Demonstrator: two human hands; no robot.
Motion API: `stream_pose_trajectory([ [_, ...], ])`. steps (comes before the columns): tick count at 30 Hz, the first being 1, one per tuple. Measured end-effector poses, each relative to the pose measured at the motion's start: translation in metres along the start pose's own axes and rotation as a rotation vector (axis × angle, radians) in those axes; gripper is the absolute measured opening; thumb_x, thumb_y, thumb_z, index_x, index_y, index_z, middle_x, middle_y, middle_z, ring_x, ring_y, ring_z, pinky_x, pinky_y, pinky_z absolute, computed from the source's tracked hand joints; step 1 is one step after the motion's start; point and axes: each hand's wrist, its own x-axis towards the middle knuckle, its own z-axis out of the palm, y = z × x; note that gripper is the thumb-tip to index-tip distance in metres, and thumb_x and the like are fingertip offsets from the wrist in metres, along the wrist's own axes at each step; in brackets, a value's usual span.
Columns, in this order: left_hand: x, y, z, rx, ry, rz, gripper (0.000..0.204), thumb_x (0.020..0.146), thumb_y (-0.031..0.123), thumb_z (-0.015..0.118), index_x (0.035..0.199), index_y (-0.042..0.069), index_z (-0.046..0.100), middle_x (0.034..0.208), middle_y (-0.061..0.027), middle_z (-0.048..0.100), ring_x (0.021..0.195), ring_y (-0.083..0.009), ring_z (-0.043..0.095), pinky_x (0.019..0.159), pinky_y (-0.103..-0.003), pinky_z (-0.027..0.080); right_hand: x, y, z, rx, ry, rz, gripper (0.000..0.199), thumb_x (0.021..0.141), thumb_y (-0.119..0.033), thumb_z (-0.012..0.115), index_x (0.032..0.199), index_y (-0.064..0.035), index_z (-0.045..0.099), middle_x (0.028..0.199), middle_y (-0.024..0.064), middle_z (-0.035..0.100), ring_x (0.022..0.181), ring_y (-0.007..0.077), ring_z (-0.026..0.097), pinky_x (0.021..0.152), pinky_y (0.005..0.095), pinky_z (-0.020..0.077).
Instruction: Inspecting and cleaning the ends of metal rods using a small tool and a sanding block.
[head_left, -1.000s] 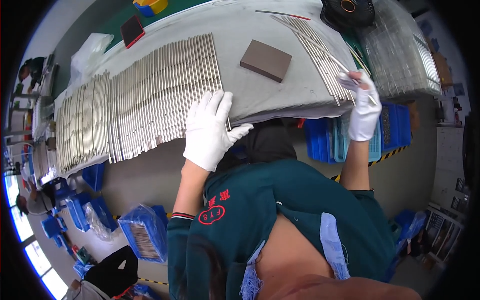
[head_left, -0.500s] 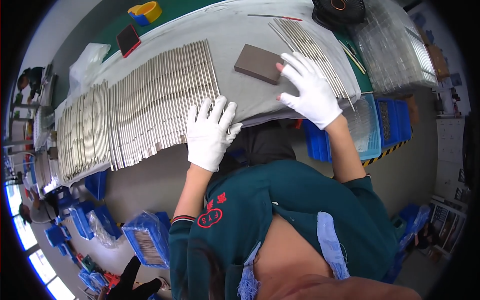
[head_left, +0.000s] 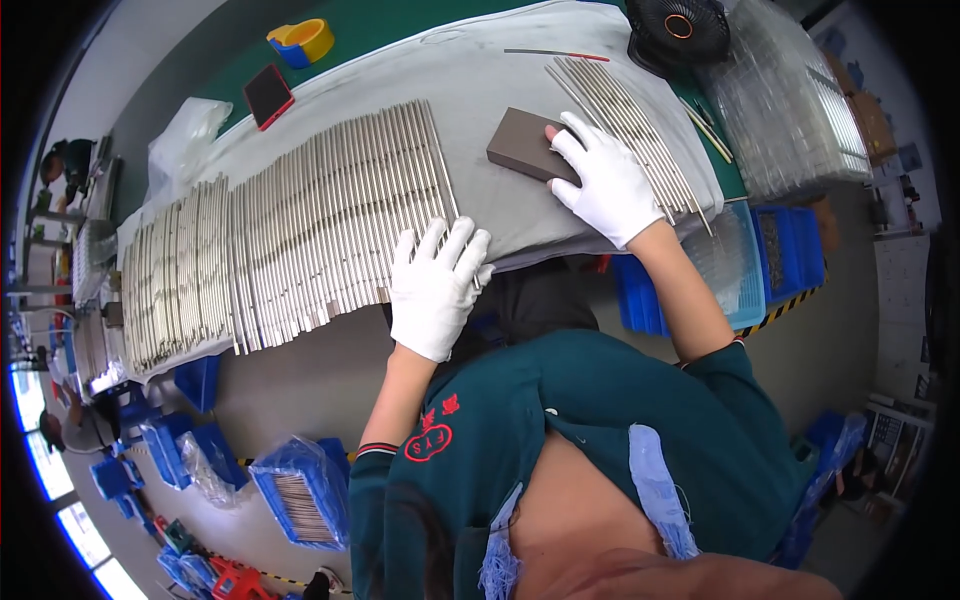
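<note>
Nearest, below the cloth's right side, stand a blue bin and a pale-blue basket, perhaps kept there to be within arm's reach without crowding the top.

The left hand, gloved, rests at the near right corner of the rod row, fingers a little bent and loosely spread. It may be steadying the end rods; whether it grips one cannot be told, as the palm is hidden. The row fills the cloth's left half, rods side by side and pointing away, presumably so that each lies flat and none crosses another.

Right of the row and a bit farther, the right hand has its forefinger and thumb set wide around the right end of the brown block. Bare tips show through that glove, likely for a surer feel. The block lies flat on open cloth between the row and a smaller rod group, handy to either.

Farther still, a red-ended strip lies on the cloth. The phone, yellow-and-blue ring and black fan sit along the far side, seemingly to leave the middle free.
</note>
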Motion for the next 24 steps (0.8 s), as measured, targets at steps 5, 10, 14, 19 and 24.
stream_pose_trajectory([
  [5,0.010,-0.002,-0.028,-0.237,0.315,0.216,0.027,0.072,0.028,0.069,0.091,0.011,0.061,0.089,-0.0019,0.060,0.087,-0.0212,0.057,0.076,-0.038,0.042,0.003,-0.002,-0.006,-0.129,0.039,-0.023,0.052,0.070,-0.036,0.070,0.114,-0.0108,0.056,0.130,0.0182,0.045,0.116,0.0341,0.046,0.098,0.0423,0.0363],
  [10,0.043,-0.010,-0.047,-1.362,0.834,0.194,0.014,0.087,0.013,0.060,0.094,0.001,0.059,0.082,-0.0117,0.063,0.075,-0.0237,0.061,0.079,-0.038,0.049,0.018,-0.009,0.011,-0.035,0.028,-0.041,0.057,0.070,-0.041,0.070,0.117,-0.0129,0.055,0.128,0.0170,0.046,0.114,0.0318,0.048,0.096,0.0409,0.0388],
  [14,0.075,-0.014,-0.049,-1.005,0.472,-0.377,0.021,0.096,0.017,0.050,0.109,0.002,0.057,0.090,-0.0066,0.064,0.073,-0.0098,0.054,0.068,-0.023,0.045,0.014,-0.009,0.004,-0.043,0.080,-0.038,0.047,0.076,-0.035,0.064,0.118,-0.0155,0.056,0.124,0.0157,0.052,0.101,0.0298,0.057,0.085,0.0381,0.0472],
  [19,0.063,0.024,-0.050,-1.390,0.258,-0.309,0.018,0.097,0.017,0.045,0.100,0.001,0.055,0.079,-0.0008,0.058,0.052,-0.0006,0.039,0.049,-0.017,0.035,-0.007,0.001,-0.008,-0.091,0.084,0.055,0.049,0.072,-0.031,0.066,0.117,-0.0135,0.057,0.120,0.0186,0.053,0.099,0.0306,0.057,0.084,0.0384,0.0473],
  [24,0.028,0.062,-0.002,-1.669,-0.369,-0.619,0.028,0.098,0.028,0.043,0.097,0.003,0.057,0.055,0.0058,0.037,0.041,-0.0021,0.029,0.039,-0.018,0.022,-0.019,0.005,0.000,-0.199,0.076,0.060,0.056,0.072,-0.037,0.068,0.122,-0.0149,0.054,0.127,0.0228,0.047,0.111,0.0334,0.052,0.090,0.0396,0.0439],
])
